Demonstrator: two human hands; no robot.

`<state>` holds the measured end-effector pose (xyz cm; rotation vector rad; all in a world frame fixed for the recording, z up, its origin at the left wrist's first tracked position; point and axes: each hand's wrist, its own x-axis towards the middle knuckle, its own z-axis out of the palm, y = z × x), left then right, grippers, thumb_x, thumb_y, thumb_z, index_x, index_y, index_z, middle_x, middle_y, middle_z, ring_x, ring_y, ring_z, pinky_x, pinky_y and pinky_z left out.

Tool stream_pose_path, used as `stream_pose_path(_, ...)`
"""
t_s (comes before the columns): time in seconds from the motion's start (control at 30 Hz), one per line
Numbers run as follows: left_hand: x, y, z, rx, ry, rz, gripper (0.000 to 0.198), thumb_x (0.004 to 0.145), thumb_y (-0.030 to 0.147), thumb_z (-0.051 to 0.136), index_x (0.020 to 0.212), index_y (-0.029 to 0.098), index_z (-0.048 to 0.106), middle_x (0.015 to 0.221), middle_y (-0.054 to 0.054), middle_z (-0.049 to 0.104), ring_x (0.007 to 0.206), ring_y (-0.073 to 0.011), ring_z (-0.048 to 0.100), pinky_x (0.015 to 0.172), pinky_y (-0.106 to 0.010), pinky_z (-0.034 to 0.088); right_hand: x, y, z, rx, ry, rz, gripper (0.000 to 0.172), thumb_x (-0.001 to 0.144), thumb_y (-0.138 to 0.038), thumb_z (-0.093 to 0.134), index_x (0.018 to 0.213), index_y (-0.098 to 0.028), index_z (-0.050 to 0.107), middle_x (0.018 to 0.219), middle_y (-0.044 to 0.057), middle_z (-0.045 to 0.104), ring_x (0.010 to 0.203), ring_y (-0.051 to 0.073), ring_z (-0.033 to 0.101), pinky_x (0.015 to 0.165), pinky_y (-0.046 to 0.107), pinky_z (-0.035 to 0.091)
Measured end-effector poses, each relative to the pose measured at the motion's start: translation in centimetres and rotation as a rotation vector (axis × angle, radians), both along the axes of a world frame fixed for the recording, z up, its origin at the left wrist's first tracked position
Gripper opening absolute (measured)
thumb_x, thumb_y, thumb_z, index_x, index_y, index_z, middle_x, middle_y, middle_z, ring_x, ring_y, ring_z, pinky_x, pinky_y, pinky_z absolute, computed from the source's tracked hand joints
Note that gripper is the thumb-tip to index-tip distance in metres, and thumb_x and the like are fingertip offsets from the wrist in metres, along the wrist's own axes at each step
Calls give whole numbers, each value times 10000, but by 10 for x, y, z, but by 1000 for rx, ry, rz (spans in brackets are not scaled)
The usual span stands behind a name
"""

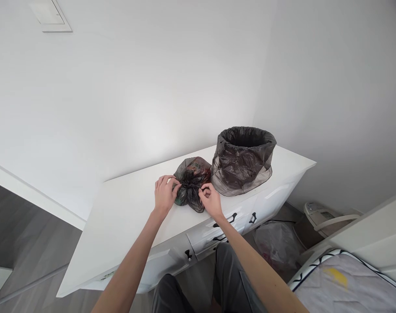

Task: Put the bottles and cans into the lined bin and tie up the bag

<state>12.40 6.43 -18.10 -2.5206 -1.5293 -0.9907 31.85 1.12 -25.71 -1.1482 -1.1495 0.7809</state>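
Observation:
A filled black plastic garbage bag (194, 167), thin enough to show reddish and green contents, sits on the white cabinet top. Its neck is gathered at the middle. My left hand (165, 192) pinches the bag's plastic on the left side, thumb and fingers close together. On the right side, my right hand (211, 199) also has its fingertips closed on the black plastic. Just right of the bag stands a bin (245, 167) lined with a black bag, its mouth open and the liner folded down over the outside.
The white cabinet (129, 213) has dark handles and stands against the wall. A switch plate (51, 13) is at upper left. Low on the right are a beige appliance (318, 215), a clear plastic bag (277, 241) on the floor, and a mattress (351, 284).

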Motion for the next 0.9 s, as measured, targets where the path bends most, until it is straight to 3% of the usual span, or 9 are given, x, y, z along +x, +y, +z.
stream_pose_path(0.13,-15,7,-10,-25,-171,189,167,983,373,586,978,242,690,1209,-124,696,1234,-340,565,1078,-533,409,1,0,-3,-35,6,-94,184,952,-454,514,996,-280,473,582,-69,558,490,183,554,585,301,475)
stream_pose_path(0.27,-27,11,-19,-89,-327,328,235,987,381,529,1072,199,650,1099,-144,686,1083,-312,627,970,-495,498,1,3,-6,-35,-4,-171,182,973,-441,483,1045,-276,456,656,-47,572,581,198,601,640,315,490)
stream_pose_path(0.37,-25,3,-17,-93,-372,300,373,943,336,577,1284,184,588,1255,-167,622,1179,-311,599,1015,-493,500,-1,2,-5,2,-63,-166,307,944,-429,551,1186,-255,479,690,-45,589,651,198,618,687,315,501)
stream_pose_path(0.47,-16,-8,-8,-94,-400,187,496,862,275,669,1352,239,599,1443,-155,510,1373,-343,477,1174,-536,388,-1,-1,0,-4,-155,-28,505,923,-444,595,1377,-257,476,656,-57,598,615,205,629,632,309,497)
stream_pose_path(0.6,-7,-10,-2,-168,-514,114,286,792,239,716,1075,264,752,1460,-115,520,1446,-376,396,1247,-576,270,-1,-5,5,-36,-170,39,332,935,-500,588,1180,-276,591,571,-60,584,454,193,585,532,311,473)
stream_pose_path(0.77,-19,14,-15,-335,-838,243,239,898,311,581,1063,215,725,1192,-126,698,1206,-287,625,1028,-472,524,0,-4,4,-33,88,-36,356,971,-633,518,1009,-279,505,517,-87,501,386,171,539,443,284,440)
stream_pose_path(0.9,-47,25,-21,-434,-1109,390,307,945,442,539,1087,210,681,1097,-114,712,1042,-225,700,899,-393,583,-2,-4,3,-16,248,14,440,967,-716,480,915,-281,451,553,-80,525,366,136,508,379,251,407)
